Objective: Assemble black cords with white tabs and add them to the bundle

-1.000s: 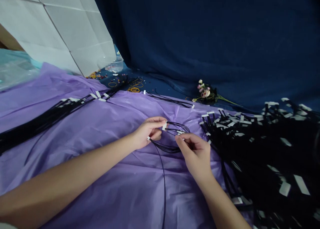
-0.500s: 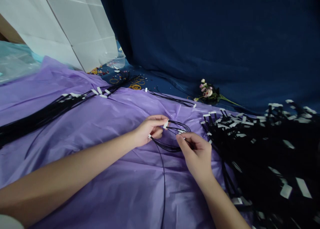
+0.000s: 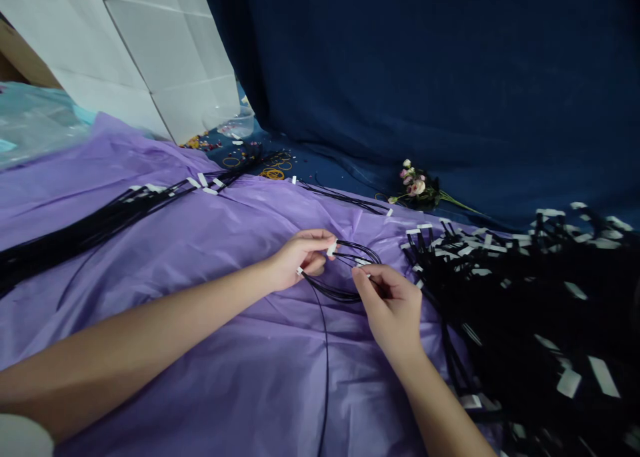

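A black cable harness (image 3: 336,294) with small white connectors is looped between my two hands over the purple cloth. My left hand (image 3: 303,256) pinches it beside a white connector (image 3: 331,248), and a second white end shows under the fingers. With thumb and fingers closed, my right hand (image 3: 393,300) grips the other side of the loop, near another white connector (image 3: 363,262). One single black wire (image 3: 327,364) hangs from the loop toward the bottom of the view. The curled fingers hide part of the wires.
Purple cloth (image 3: 240,350) covers the work surface. A large heap of black harnesses (image 3: 525,310) lies at the right, a long bundle (image 3: 100,224) at the left. Beyond are a short harness (image 3: 345,198), rubber bands (image 3: 273,174), artificial flowers (image 3: 415,185), a clear tub (image 3: 240,124) and a dark blue curtain (image 3: 425,77).
Both hands keep nearly the same hold on the looped harness. The view has shifted very slightly, and the hanging wire's lower end sits a little further left.
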`<action>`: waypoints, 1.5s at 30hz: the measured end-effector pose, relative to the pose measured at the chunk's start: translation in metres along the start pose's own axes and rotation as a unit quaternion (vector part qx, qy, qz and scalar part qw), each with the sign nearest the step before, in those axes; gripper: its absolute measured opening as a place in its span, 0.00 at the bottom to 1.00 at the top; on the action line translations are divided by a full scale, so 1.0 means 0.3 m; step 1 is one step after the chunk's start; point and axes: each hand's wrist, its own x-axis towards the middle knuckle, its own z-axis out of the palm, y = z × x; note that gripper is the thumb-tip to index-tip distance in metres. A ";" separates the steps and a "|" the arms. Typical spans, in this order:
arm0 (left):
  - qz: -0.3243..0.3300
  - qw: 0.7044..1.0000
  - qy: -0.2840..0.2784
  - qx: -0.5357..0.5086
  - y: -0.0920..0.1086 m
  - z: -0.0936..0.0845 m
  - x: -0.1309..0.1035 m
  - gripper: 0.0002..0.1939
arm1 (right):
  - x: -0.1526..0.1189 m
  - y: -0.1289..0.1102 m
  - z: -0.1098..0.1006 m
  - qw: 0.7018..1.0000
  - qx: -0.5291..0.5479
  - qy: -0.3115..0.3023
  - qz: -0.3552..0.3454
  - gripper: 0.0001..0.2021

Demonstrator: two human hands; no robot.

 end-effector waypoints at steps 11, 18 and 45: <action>-0.004 1.000 0.017 0.010 0.003 0.004 0.002 0.08 | 0.002 0.006 -0.001 0.999 -0.028 -0.015 -0.019 0.09; 0.001 0.999 0.016 0.030 -0.004 0.004 0.004 0.09 | 0.012 -0.002 -0.009 0.992 -0.083 -0.006 -0.091 0.06; 0.001 0.998 0.026 0.065 -0.004 0.026 -0.006 0.08 | 0.014 0.010 0.012 0.966 -0.156 -0.011 -0.204 0.05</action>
